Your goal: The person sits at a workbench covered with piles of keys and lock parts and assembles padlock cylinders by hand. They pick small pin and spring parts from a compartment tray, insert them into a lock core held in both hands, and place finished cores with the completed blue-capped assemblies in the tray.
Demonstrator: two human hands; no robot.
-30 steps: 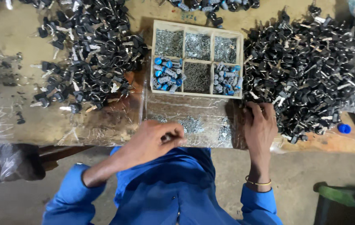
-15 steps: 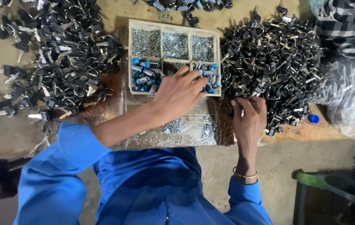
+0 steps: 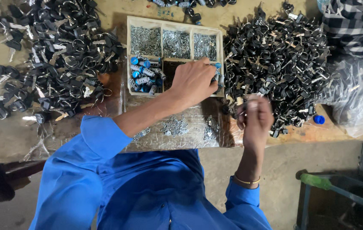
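The person's left hand [image 3: 194,81] reaches across into the shallow, cream-coloured sorting tray with six compartments [image 3: 173,27], fingers curled down into the lower right compartment, where blue-capped silver lock cylinders [image 3: 218,77] lie partly hidden under the knuckles. Whether those fingers have closed on one, I cannot tell; the hand covers them. The right hand [image 3: 253,118] is lifted just off the bench edge, fingers pinched shut on a small dark part [image 3: 242,111], too blurred to name, beside the big heap of black-headed keys on wire rings [image 3: 275,64].

A similar batch of blue-capped cylinders [image 3: 145,76] fills the lower left compartment, lying flat, their long axes mostly slanting across the tray and their caps pointing up and left. The ones under the hand are too hidden to judge.

From where I stand, the risk is a clumsy pick: fingers digging blind could flick a cylinder into the neighbouring dark compartment [image 3: 171,73], or drag the forearm through the loose silver bits [image 3: 173,126] on the clear plastic sheet [image 3: 147,142] and scatter them.
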